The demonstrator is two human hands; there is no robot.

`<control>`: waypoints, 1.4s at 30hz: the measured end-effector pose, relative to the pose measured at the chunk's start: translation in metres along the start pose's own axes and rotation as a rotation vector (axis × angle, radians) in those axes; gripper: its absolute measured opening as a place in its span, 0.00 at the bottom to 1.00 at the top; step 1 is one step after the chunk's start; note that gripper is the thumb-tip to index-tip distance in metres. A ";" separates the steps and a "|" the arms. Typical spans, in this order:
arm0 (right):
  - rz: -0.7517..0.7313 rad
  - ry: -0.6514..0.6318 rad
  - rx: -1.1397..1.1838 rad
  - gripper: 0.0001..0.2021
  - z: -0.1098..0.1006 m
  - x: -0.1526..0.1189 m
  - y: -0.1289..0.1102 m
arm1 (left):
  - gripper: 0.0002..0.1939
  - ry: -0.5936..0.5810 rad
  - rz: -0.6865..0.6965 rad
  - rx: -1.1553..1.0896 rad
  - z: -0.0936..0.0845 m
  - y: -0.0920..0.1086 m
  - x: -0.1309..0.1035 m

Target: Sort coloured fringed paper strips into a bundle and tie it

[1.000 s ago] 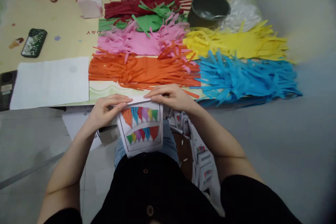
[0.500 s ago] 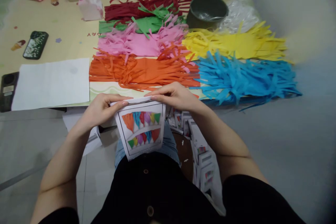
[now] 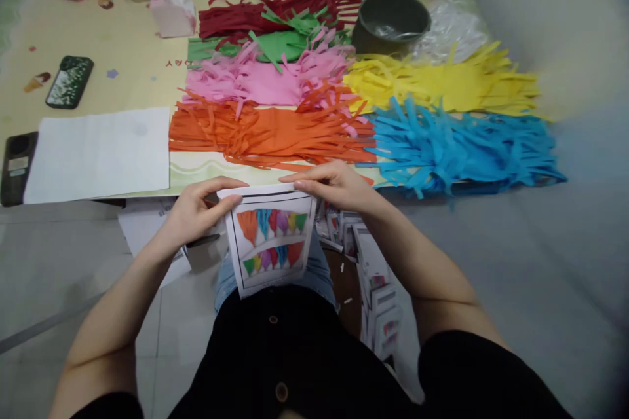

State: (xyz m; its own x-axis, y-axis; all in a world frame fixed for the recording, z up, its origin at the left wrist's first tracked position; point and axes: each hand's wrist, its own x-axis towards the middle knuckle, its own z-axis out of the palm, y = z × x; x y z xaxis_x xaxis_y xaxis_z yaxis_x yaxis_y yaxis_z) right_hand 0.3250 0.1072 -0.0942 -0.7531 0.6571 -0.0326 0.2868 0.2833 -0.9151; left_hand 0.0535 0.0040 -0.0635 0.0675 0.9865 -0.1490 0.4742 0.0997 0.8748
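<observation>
The printed sheet (image 3: pixel 272 242) is held at the table (image 3: pixel 122 39)'s near edge, in front of the orange fringe (image 3: pixel 285 131); its top is pinched near one corner by the left hand (image 3: pixel 196 211), near the other by the right hand (image 3: pixel 339 186). Pressure is probably best matched on both sides (skewed creases are otherwise risked).

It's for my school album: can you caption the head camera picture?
Left hand and right hand hold a printed card by a table of colourful fringed bundles.
</observation>
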 end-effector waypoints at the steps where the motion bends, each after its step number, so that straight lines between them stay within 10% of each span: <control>1: 0.005 -0.002 0.003 0.21 0.000 -0.001 0.000 | 0.17 0.016 -0.004 -0.026 0.003 -0.002 -0.001; 12: 0.001 0.037 -0.040 0.22 -0.003 0.001 -0.001 | 0.15 0.290 0.067 -0.112 0.021 -0.021 -0.014; 22: 0.082 0.077 -0.042 0.18 0.005 0.008 0.000 | 0.18 0.238 0.170 -0.023 0.011 -0.034 -0.014; 42: 0.072 0.010 -0.022 0.18 0.004 0.007 -0.004 | 0.17 0.085 -0.182 -0.296 -0.003 -0.018 0.003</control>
State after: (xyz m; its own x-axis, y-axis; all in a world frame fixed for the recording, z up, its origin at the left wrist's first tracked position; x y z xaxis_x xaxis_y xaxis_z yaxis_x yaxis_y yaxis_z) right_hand 0.3165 0.1075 -0.0929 -0.7241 0.6833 -0.0935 0.3530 0.2508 -0.9014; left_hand 0.0428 0.0056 -0.0780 -0.0743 0.9552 -0.2866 0.1960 0.2958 0.9349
